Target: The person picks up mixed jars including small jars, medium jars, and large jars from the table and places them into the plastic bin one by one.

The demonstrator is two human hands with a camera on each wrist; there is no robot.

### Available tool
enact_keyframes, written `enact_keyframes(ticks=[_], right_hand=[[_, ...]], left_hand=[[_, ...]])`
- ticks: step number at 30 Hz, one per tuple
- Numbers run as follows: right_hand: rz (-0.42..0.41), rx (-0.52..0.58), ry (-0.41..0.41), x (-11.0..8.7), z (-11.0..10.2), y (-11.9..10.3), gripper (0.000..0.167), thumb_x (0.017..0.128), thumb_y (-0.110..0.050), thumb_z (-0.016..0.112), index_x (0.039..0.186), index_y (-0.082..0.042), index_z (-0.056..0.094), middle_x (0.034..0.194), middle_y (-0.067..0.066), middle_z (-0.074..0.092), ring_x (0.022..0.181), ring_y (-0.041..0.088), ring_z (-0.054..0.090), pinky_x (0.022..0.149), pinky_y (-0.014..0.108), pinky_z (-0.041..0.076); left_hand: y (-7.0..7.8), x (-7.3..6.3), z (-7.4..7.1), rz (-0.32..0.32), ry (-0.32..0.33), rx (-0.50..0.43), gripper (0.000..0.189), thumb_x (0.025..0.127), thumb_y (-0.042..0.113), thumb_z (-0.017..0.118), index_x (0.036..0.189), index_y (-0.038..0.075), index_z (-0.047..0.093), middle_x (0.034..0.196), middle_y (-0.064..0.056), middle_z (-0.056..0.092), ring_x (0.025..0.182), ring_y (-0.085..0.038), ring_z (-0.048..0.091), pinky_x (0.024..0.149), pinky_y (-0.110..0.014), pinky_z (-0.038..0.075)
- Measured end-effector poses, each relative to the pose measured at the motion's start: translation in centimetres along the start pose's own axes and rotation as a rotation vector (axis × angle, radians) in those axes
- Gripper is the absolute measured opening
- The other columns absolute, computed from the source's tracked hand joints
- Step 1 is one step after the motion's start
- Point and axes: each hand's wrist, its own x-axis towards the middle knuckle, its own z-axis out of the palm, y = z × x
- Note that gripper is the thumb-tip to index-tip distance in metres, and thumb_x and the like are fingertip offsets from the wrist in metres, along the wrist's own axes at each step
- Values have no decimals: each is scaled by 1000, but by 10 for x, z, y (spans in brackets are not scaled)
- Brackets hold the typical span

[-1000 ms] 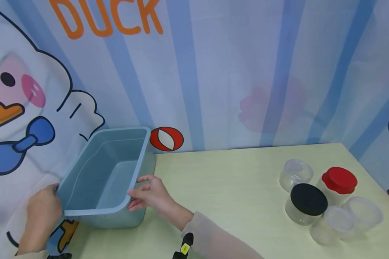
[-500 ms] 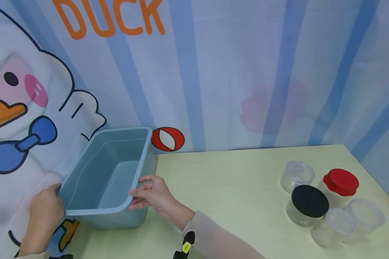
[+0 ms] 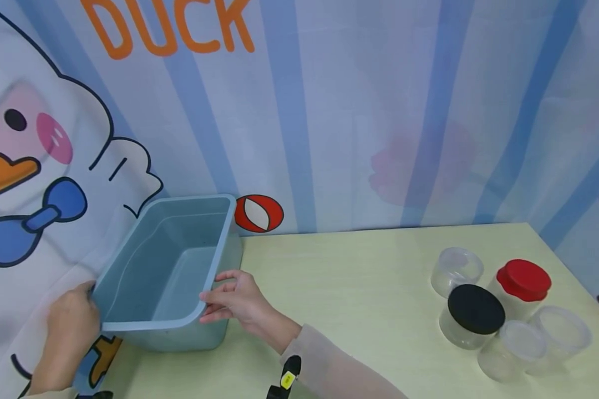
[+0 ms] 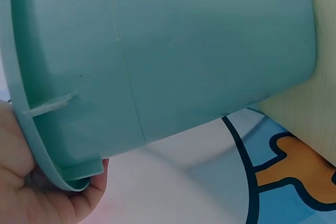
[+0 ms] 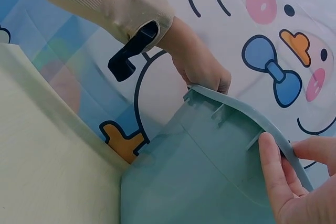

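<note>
A blue-green plastic bin (image 3: 189, 277) stands at the left end of the table, its inside bare in the head view. At its near left corner my left hand (image 3: 72, 318) grips the rim; the left wrist view shows fingers (image 4: 97, 187) curled under the rim's edge. My right hand (image 3: 237, 299) pinches the right rim near the front corner. Seen from the right wrist, its thumb and fingers (image 5: 270, 163) lie on either side of the rim. The bin's outer wall (image 4: 184, 51) fills most of the left wrist view.
On the table's (image 3: 339, 288) right side stand several clear jars: one with a black lid (image 3: 476, 309), one with a red lid (image 3: 524, 280), others clear or pale-topped, like the jar (image 3: 456, 271) at the back. A printed duck curtain (image 3: 339, 111) hangs behind and at the left.
The bin and both hands sit very slightly further right in the head view. Both hands keep their hold on the rim, and the jars stay grouped.
</note>
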Motion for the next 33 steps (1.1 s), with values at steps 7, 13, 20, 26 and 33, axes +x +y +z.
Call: enact_keyframes(ticks=[7,13,20,26,33], right_hand=[[8,6,-4,-1,1,0,35,90,8,67,118,-1,49,81,11,68,58,17,65,64,37,61],[7,3,-14,1,0,0,34,90,7,68,117,-1,49,90,19,69,59,18,66,65,38,61],[11,8,-18,1,-2,1,33,90,8,67,116,-1,50,87,15,69,60,18,66,64,38,61],[2,8,-15,0,-3,0,33,90,8,67,116,0,50,88,17,69,60,18,66,65,40,61],[0,11,-17,-1,-5,-1,32,89,9,67,116,0,50,86,15,69,60,18,66,64,38,61]], left_hand=[[3,-1,-2,-21,-9,-2,38,96,-11,30,125,-31,43,120,-49,46,107,-63,50,85,-69,45],[3,-1,-3,-34,-20,4,39,96,-9,30,126,-30,42,121,-49,46,108,-62,50,86,-69,44],[3,-1,-1,-40,-12,-7,39,98,-8,29,126,-30,43,121,-49,47,108,-62,50,86,-69,45],[5,-3,-1,-44,-13,-21,39,97,-8,28,127,-30,43,121,-49,46,109,-62,50,86,-69,45],[8,-3,-1,-96,-46,-35,40,98,-7,28,131,-28,39,126,-48,44,113,-62,48,85,-68,45]])
